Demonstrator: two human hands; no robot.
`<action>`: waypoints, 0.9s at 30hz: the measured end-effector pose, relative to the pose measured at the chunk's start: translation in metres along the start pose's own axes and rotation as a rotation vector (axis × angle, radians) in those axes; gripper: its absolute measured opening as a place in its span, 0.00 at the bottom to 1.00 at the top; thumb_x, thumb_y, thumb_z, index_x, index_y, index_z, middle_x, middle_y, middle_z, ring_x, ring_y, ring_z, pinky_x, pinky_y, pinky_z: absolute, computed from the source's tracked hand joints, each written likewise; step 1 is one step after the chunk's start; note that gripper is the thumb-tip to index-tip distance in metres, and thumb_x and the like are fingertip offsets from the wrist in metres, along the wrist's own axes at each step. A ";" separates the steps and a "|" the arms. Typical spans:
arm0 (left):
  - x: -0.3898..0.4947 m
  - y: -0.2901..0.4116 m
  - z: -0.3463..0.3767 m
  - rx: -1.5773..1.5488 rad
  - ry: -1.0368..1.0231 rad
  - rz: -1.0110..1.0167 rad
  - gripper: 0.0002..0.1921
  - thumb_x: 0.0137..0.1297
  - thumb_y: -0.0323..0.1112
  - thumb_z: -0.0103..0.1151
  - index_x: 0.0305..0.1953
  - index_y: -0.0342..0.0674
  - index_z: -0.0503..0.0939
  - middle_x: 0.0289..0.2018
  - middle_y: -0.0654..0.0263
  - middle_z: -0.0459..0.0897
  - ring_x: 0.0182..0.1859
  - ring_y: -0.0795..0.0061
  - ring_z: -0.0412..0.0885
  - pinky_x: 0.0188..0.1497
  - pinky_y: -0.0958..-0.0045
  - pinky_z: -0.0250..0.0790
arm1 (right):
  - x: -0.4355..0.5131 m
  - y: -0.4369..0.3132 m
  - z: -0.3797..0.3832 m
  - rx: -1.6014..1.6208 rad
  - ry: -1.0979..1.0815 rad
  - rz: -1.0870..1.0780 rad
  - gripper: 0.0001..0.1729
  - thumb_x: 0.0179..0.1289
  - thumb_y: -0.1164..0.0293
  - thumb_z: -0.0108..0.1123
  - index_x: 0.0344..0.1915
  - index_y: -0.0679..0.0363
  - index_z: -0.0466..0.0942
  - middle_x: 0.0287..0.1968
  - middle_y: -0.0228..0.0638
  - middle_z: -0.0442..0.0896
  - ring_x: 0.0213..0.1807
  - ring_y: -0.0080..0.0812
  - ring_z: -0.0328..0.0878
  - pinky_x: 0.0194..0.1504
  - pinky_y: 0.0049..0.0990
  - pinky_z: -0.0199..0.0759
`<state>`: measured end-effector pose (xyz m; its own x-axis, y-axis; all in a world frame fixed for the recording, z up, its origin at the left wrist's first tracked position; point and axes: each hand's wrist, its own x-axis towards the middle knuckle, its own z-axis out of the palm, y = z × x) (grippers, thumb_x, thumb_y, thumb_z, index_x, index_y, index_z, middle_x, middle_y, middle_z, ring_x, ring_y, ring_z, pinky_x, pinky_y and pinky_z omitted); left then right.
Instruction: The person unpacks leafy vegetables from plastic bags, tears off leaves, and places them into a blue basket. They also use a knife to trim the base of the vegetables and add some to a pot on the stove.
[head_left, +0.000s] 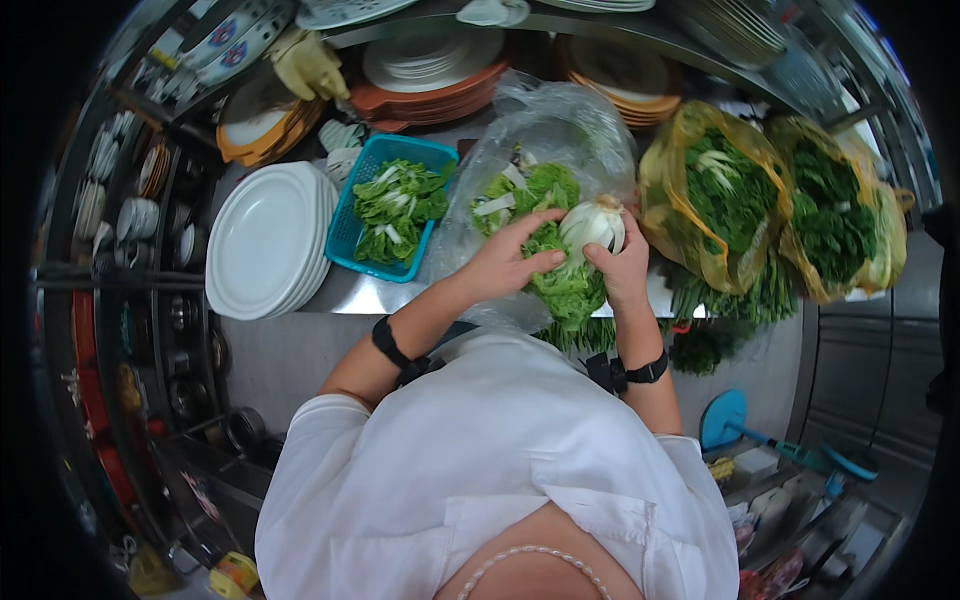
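Note:
My right hand (622, 259) grips a head of leafy lettuce-like greens (592, 229) from its right side, thumb across the white ribs. The cut, brownish root end points away from me and the green leaves hang towards me. On the other side, my left hand (517, 255) lies against the leaves with thumb and fingers spread; whether it pinches a leaf I cannot tell. Under both hands is a clear plastic bag (465, 217) with loose leaves and pale stem pieces (499, 202) on it. Left of it, a turquoise plastic basket (341, 240) holds torn green leaves (397, 202).
White oval plates (262, 240) are stacked at the left table edge. Two yellow bags (656, 217) of leafy greens stand at the right. Behind are stacked plates on brown-orange trays (427, 97), with rubber gloves (307, 64) hanging from the overhead shelf (600, 26).

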<state>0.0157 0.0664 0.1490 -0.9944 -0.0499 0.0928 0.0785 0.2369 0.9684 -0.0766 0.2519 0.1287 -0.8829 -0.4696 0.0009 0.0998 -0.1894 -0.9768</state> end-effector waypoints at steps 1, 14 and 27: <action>-0.001 -0.006 -0.001 -0.120 -0.070 -0.082 0.30 0.67 0.43 0.64 0.65 0.38 0.68 0.57 0.50 0.78 0.59 0.55 0.77 0.61 0.62 0.67 | 0.003 0.004 0.004 0.036 -0.033 0.040 0.47 0.41 0.69 0.83 0.62 0.65 0.70 0.50 0.33 0.81 0.51 0.27 0.79 0.55 0.26 0.73; -0.026 -0.138 -0.057 0.589 0.349 -0.204 0.35 0.69 0.48 0.58 0.69 0.32 0.62 0.66 0.36 0.66 0.69 0.46 0.65 0.71 0.55 0.56 | 0.028 0.079 -0.016 0.242 0.060 0.520 0.24 0.61 0.65 0.65 0.55 0.64 0.76 0.46 0.35 0.84 0.43 0.30 0.84 0.48 0.31 0.79; 0.015 -0.167 0.011 -0.021 -0.251 -0.251 0.22 0.72 0.42 0.56 0.61 0.37 0.73 0.55 0.53 0.80 0.57 0.63 0.78 0.59 0.66 0.69 | 0.012 0.069 -0.097 0.808 0.462 0.532 0.23 0.70 0.57 0.54 0.54 0.62 0.77 0.48 0.40 0.84 0.47 0.41 0.84 0.51 0.40 0.80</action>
<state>-0.0134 0.0363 -0.0141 -0.9689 0.1364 -0.2063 -0.1720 0.2274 0.9585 -0.1250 0.3171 0.0404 -0.7079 -0.3199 -0.6297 0.6472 -0.6509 -0.3969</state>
